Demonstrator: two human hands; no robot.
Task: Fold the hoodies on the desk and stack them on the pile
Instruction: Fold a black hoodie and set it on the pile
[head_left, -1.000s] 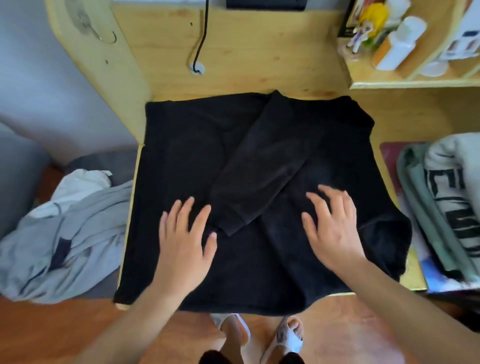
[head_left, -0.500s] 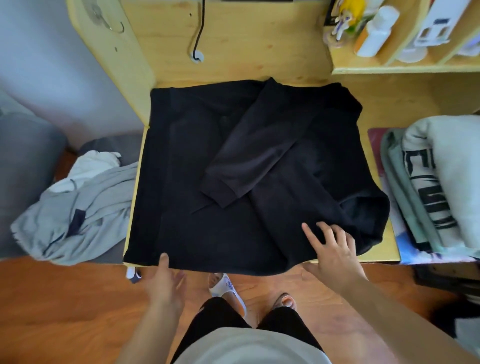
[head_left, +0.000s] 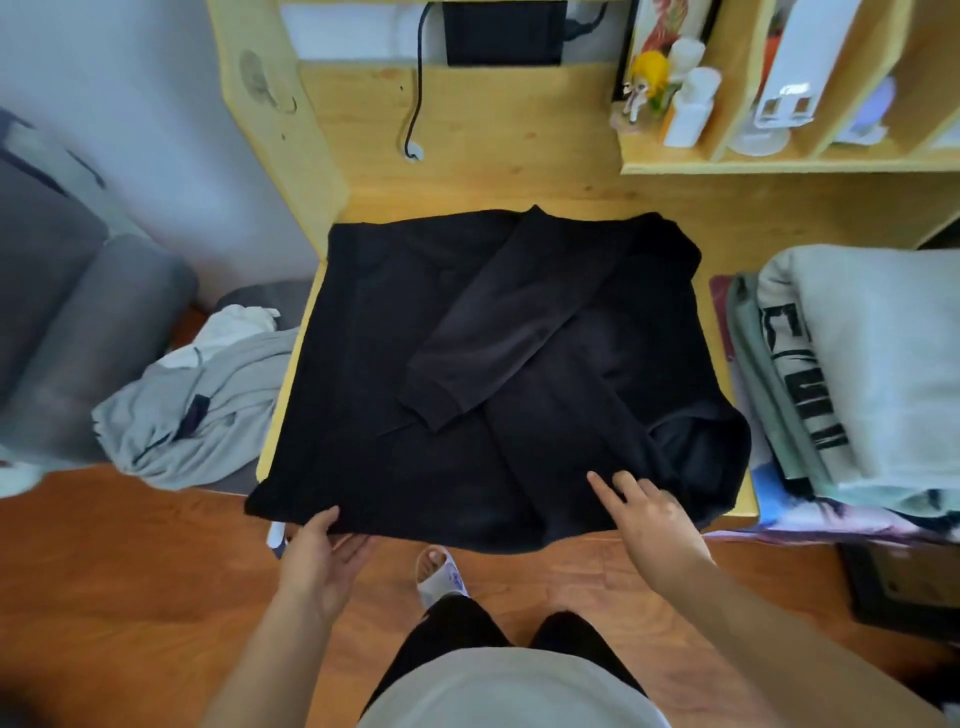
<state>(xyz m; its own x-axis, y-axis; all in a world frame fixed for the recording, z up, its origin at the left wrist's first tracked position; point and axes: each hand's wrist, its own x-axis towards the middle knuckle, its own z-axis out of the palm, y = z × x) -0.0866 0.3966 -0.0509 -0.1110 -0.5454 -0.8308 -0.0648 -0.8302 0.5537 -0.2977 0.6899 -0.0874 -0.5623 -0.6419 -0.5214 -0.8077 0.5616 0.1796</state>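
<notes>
A black hoodie (head_left: 363, 364) lies spread flat over the wooden desk (head_left: 519, 156), one sleeve folded diagonally across its middle and its hood bunched at the right front corner. The hoodie's near hem hangs over the desk's front edge. My left hand (head_left: 322, 556) is at that hem near the left corner, thumb on top of the cloth and fingers beneath it. My right hand (head_left: 649, 514) rests on the hem further right, fingers spread and pointing onto the fabric. A pile of folded hoodies (head_left: 852, 374), pale with black lettering, sits at the desk's right.
A crumpled grey garment (head_left: 202, 410) lies on a seat left of the desk. A shelf (head_left: 779, 166) with bottles and a figurine stands at the back right. A black cable (head_left: 415, 93) hangs down the back panel. My legs and a slipper are below the desk edge.
Both hands have slid from the middle of the hoodie back to its near hem. My left hand, off the cloth half a second ago, now pinches the hem. The head has moved back.
</notes>
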